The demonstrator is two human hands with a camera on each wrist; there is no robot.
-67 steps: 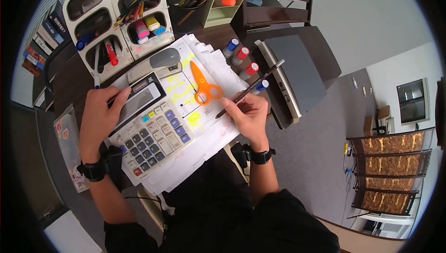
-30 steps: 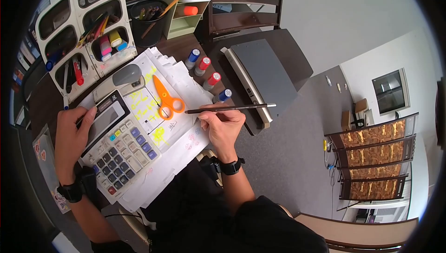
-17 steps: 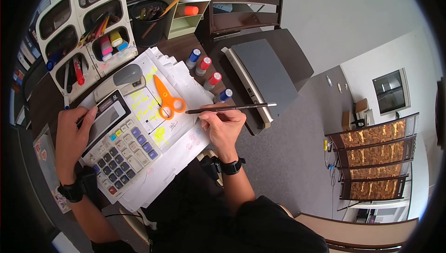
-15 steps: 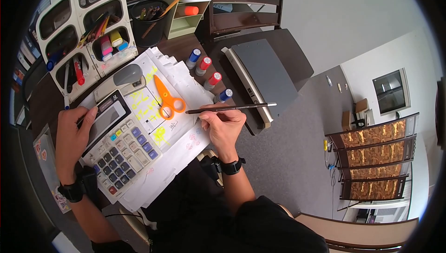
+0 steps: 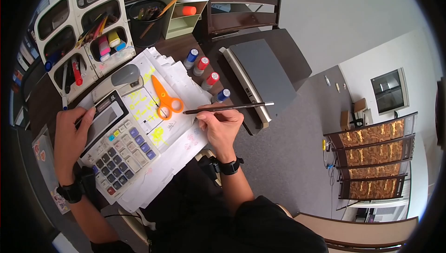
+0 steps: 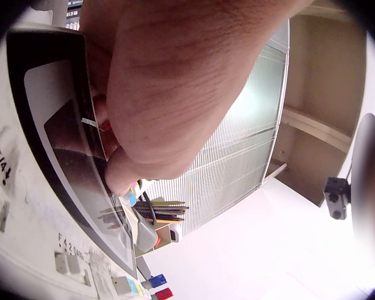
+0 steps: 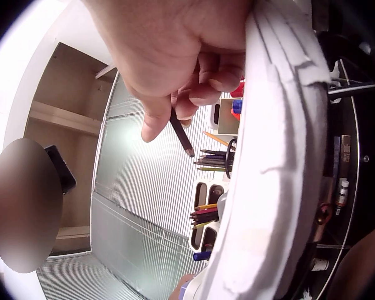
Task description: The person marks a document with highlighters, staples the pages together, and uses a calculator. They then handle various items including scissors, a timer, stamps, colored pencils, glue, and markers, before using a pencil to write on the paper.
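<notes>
My left hand grips the top edge of a large calculator, thumb over the rim beside its display and fingers mostly hidden behind. The calculator lies tilted on stacked papers. In my right hand a dark pencil is pinched between thumb and fingers, nearly level. Its dark end points left, close to the handles of orange scissors; the right wrist view shows that pencil end past the thumb. The scissors lie on a sheet marked with yellow highlighter.
A grey stapler sits above the calculator. Several red- and blue-capped bottles line the papers' right side, beside a grey-topped machine. Behind stand a white compartment organizer, a black mesh pencil cup and a green holder.
Over two seconds the pencil swung from steeply slanted to nearly level, its dark end now nearer the scissors. The head view shifted. Lately both hands stay almost still.
</notes>
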